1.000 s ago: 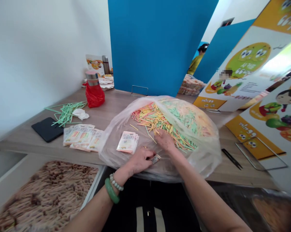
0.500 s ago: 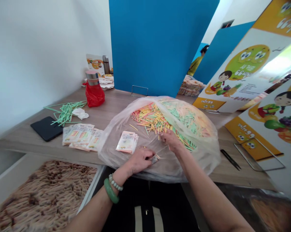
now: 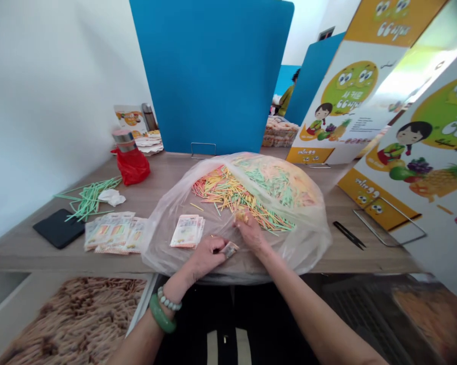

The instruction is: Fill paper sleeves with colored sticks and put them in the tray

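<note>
A large clear plastic bag lies open on the wooden table, holding a heap of coloured sticks in yellow, orange, green and pink. My left hand rests on the bag's near edge, fingers closed on a small printed packet. My right hand is just beyond it, pinching a small bunch of sticks at the heap's near edge. A short stack of printed packets lies inside the bag to the left of my hands.
More packets are fanned out left of the bag, beside a black pad, loose green sticks and a red bag. Black tweezers lie on the right. A blue divider and printed boards enclose the table. A tray of brown sticks sits lower left.
My right hand has drawn back from the heap toward my left hand with a few sticks pinched. The camera has shifted, so everything sits lower and further left.
</note>
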Available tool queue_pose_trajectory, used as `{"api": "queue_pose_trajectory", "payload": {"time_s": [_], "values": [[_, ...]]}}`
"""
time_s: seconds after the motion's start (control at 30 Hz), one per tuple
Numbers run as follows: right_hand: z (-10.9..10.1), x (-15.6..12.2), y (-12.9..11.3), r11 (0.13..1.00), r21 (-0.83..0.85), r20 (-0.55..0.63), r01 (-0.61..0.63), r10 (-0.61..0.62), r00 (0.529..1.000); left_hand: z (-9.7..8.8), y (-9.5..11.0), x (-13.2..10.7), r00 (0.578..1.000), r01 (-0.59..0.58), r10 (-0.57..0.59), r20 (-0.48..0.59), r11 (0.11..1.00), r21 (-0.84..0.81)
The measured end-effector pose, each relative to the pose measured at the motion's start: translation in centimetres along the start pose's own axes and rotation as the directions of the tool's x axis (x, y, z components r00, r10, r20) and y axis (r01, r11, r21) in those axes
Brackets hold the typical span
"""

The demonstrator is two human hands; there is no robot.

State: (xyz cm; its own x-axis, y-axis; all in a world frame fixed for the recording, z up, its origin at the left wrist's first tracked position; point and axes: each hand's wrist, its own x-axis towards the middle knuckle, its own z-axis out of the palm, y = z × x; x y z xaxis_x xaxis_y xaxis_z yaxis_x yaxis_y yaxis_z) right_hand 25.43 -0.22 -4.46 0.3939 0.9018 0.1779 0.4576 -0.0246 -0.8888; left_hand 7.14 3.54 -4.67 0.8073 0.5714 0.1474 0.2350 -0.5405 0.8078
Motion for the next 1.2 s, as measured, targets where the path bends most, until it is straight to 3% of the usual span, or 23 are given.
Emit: {"api": "queue_pose_trajectory", "payload": {"time_s": [0.13,0.27,0.4,0.53,0.6,0.67,0.77,0.87,1.0,1.1,1.2], "values": [[0.6,0.3,1.1,0.998,0.033,0.075,0.050,-0.052,0.996,-0.6,1.4,-0.3,0.990,0.116,-0.123,-0.068,0.989,-0.093],[0.6,0.0,1.5,0.996,0.085,0.087,0.041,-0.049,0.995,-0.4,3.3,-0.3,0.986,0.117,-0.131,-0.107,0.985,-0.125],[-0.2,-0.6,0.9,0.993,0.117,0.077,-0.014,0.005,0.997,1.3,4.6,-0.3,0.996,0.067,-0.060,0.064,0.993,-0.100],[-0.7,-1.0,0.4,0.974,0.189,0.067,-0.122,0.111,0.992,3.4,4.7,-0.4,0.991,-0.034,0.031,0.134,0.999,0.021],[-0.7,-0.8,0.6,0.950,0.283,0.058,-0.135,0.124,0.991,4.2,4.6,-0.3,0.993,-0.038,0.031,0.112,0.998,0.057],[-0.5,-0.6,0.9,0.909,0.398,0.034,-0.126,0.122,0.992,4.7,4.6,-0.1,0.999,0.033,-0.034,0.010,0.997,0.067],[-0.1,-0.1,1.0,0.842,0.525,-0.011,-0.127,0.156,0.988,5.2,4.6,0.2,0.981,0.166,-0.168,-0.096,0.985,-0.037],[0.2,-0.2,0.3,0.804,0.592,-0.059,-0.056,0.112,0.992,5.3,4.7,0.6,0.963,0.244,-0.266,-0.046,0.930,-0.276],[0.4,-1.3,-1.5,0.784,0.616,-0.067,0.073,-0.041,0.997,4.9,4.9,1.0,0.936,0.296,-0.352,0.016,0.762,-0.576],[0.6,-2.1,-2.9,0.804,0.592,-0.033,0.062,-0.053,0.998,4.4,4.8,0.9,0.913,0.318,-0.407,-0.026,0.750,-0.580],[0.2,-1.8,-3.4,0.777,0.629,-0.049,0.019,0.015,0.999,3.8,4.4,0.4,0.906,0.335,-0.421,-0.038,0.772,-0.539]]}}
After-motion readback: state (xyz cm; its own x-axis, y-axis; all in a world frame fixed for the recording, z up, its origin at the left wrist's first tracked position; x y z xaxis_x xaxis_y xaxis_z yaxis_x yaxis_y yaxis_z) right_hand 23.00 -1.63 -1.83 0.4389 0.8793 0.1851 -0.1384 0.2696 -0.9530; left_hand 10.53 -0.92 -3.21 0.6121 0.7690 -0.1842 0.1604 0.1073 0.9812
